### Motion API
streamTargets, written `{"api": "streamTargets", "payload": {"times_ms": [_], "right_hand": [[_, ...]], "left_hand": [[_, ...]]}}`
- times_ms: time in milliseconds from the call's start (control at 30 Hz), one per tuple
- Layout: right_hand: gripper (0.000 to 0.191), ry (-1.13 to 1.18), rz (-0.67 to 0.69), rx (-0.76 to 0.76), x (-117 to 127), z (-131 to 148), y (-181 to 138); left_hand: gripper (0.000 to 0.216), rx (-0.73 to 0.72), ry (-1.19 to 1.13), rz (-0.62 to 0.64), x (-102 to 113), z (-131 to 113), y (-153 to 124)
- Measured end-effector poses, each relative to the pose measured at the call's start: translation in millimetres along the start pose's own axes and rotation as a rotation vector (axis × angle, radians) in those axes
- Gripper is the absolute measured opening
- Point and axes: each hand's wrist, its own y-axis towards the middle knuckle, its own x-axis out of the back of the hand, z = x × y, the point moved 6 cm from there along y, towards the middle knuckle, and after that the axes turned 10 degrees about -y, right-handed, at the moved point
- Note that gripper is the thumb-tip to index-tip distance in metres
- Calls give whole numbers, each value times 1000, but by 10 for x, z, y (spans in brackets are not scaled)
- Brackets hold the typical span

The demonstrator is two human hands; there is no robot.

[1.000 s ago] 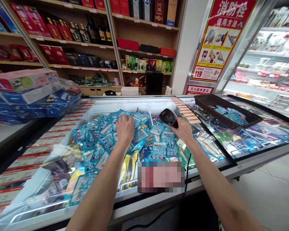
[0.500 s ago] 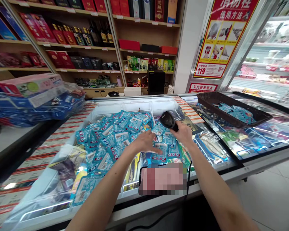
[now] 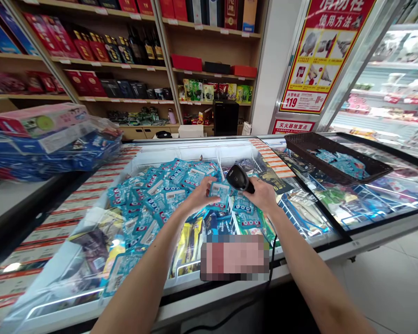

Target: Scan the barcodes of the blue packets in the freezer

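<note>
Packet pile (image 3: 172, 197) in freezer (image 3: 209, 297), left of basket (image 3: 374, 165)

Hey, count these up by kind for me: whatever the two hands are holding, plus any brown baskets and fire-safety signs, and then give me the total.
Black scanner, in the right hand: 1
Blue packet, in the left hand: 1
Brown basket: 1
Fire-safety signs: 2
Total: 5

2 arms (image 3: 151, 266) (image 3: 306, 260) stretch forward, hands (image 3: 198, 197) (image 3: 264, 195) gripping.
</note>
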Motion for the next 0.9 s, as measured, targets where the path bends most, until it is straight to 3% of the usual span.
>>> {"api": "streamTargets", "payload": {"times_ms": [100, 200, 300, 467, 900], "right_hand": [[38, -4, 1, 25, 14, 26, -14], [36, 12, 7, 77, 35, 70, -31], [34, 49, 35, 143, 40, 122, -48], [31, 119, 62, 224, 32, 167, -76], [31, 128, 87, 249, 70, 149, -93]], "left_hand": [[63, -24, -34, -250, 200, 51, 35], [45, -64, -46, -378, 314, 66, 33], [34, -122, -60, -395, 341, 41, 22], [34, -155, -35, -394, 300, -26, -11], [36, -164, 71, -339, 197, -72, 1]]}}
